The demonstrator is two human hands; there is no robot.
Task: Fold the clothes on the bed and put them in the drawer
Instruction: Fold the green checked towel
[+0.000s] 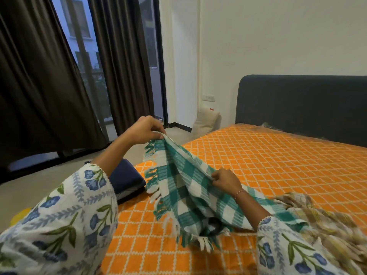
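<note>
The towel [190,187] is seen as woven cloth, matt, with a loose fringe. The bedspread [278,165] is shown as matt cloth with a raised stitched grid. The headboard [301,104] is covered in matt fabric. The curtains [39,86] are made of smooth cloth.

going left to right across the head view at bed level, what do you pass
folded navy cloth at the bed's left edge → left hand → green checked cloth → right hand → crumpled beige plaid cloth
</note>
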